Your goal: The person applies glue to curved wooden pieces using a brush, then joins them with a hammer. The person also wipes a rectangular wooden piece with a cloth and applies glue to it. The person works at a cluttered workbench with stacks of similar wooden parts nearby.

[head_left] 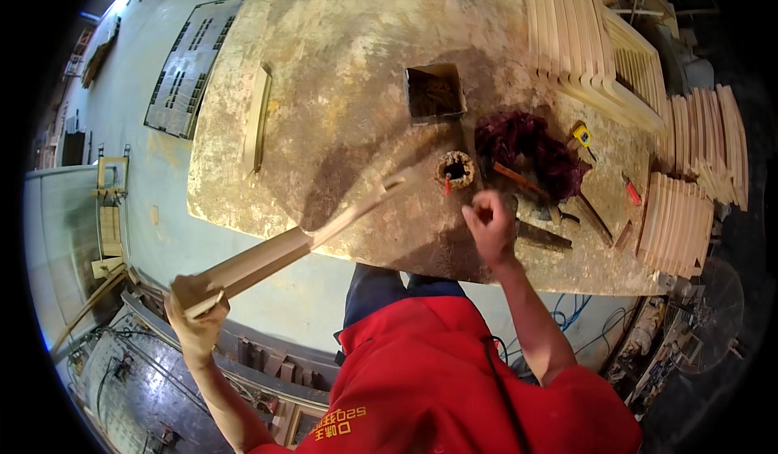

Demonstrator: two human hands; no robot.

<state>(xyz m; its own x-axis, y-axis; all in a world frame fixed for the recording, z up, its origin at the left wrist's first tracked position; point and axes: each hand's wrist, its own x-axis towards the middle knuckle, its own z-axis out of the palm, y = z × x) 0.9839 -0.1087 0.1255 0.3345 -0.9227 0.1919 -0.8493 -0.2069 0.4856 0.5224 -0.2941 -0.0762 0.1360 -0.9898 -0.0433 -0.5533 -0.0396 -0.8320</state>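
A long, pale wooden rail point(258, 269) slants across the table's near edge, its far end over the tabletop. My left hand point(197, 328) is wrapped round its near end, off the table to the left. My right hand point(491, 229) hovers above the near part of the tabletop with curled fingers; whatever is between them, if anything, is too small to see. Just beyond it stands a small round pot point(465, 159) with a crusted rim and dark inside, and a red stick-like handle point(447, 182) in it. Farther back is an open square box point(409, 97) holding thin brown pieces.
The worn table point(340, 40) also bears a lone wooden strip point(258, 120), a maroon plastic bag point(527, 142), a yellow tape measure point(582, 135) and a red-handled tool point(630, 188). Curved wooden parts point(571, 36) are stacked at the far right, with more stacks point(677, 223) beside them.
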